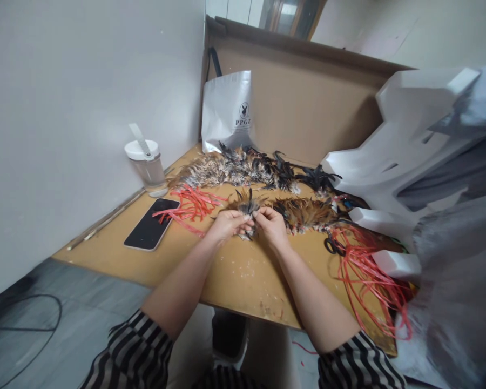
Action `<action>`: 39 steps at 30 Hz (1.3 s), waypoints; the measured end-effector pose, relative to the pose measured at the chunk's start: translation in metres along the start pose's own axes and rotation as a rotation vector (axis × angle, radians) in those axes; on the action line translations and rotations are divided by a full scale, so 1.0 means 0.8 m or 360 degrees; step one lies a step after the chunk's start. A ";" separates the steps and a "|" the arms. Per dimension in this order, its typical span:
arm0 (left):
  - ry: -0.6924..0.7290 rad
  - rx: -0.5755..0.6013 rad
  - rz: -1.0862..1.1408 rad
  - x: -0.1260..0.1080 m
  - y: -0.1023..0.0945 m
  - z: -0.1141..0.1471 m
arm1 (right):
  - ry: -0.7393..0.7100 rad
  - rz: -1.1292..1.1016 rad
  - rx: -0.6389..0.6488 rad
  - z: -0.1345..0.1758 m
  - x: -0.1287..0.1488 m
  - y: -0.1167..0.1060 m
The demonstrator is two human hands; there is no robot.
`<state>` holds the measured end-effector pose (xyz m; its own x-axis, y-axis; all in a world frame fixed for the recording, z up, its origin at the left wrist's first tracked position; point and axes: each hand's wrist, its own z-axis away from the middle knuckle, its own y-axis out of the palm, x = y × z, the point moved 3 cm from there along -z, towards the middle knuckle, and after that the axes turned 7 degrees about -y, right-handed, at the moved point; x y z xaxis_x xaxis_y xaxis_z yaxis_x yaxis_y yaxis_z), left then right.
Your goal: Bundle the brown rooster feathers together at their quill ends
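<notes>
My left hand [230, 223] and my right hand [271, 221] meet above the middle of the table, fingertips pinched close together. Between them is a small bunch of brown and black feathers [249, 204], gripped from both sides. Past my right hand lies a row of brown feathers [308, 212]. Farther back stretches a long pile of speckled and dark feathers [243, 168]. Red plastic strips [196, 202] lie left of my left hand. Black-handled scissors [334, 246] rest to the right, their blades hidden.
A phone [152, 224] and a lidded cup [146, 167] are at the left of the table [243, 281]. A silver bag [227, 111] stands behind. At right are a red strip bundle [372, 270], white foam [392, 129] and plastic sheeting [457, 270]. Cardboard [308, 97] closes off the back.
</notes>
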<state>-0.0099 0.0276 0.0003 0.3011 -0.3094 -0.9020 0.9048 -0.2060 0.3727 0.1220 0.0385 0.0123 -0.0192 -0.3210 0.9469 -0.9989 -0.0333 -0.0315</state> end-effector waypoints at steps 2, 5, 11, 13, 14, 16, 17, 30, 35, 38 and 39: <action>0.0015 -0.0006 -0.0020 0.002 0.000 -0.002 | -0.0025 0.0043 -0.0016 0.000 0.000 0.000; 0.0027 -0.0023 -0.0037 0.005 -0.001 -0.006 | -0.0060 0.0060 -0.0048 0.001 0.000 0.001; 0.0055 -0.0049 -0.0077 0.005 -0.001 -0.007 | -0.0012 -0.0006 -0.0061 0.003 -0.001 0.005; 0.0079 -0.0052 -0.0081 0.004 0.000 -0.007 | 0.0040 -0.0051 -0.0057 0.004 -0.002 0.006; 0.0088 -0.0054 -0.0072 0.004 0.000 -0.007 | 0.0068 -0.0079 -0.0053 0.004 -0.002 0.006; 0.0096 -0.0063 -0.0041 0.004 0.000 -0.007 | 0.0114 -0.0141 -0.0052 0.005 -0.002 0.007; 0.0098 -0.0068 -0.0024 0.004 0.000 -0.007 | 0.0136 -0.0168 -0.0051 0.005 -0.003 0.007; 0.0103 -0.0086 0.0090 0.002 -0.003 -0.005 | 0.0160 -0.0218 -0.0053 0.005 0.001 0.008; 0.0074 -0.0084 0.0051 0.002 -0.004 -0.004 | 0.0077 -0.0163 -0.0045 0.002 0.006 0.004; 0.0047 -0.0068 -0.0009 0.003 -0.003 -0.004 | 0.0065 -0.0143 -0.0030 0.001 0.003 0.002; 0.0043 -0.0068 -0.0030 0.003 -0.002 -0.004 | 0.0066 -0.0136 -0.0030 0.001 0.001 0.002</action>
<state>-0.0097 0.0299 -0.0030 0.2913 -0.2805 -0.9146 0.9223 -0.1716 0.3464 0.1207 0.0378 0.0127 0.0646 -0.2784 0.9583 -0.9976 -0.0411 0.0553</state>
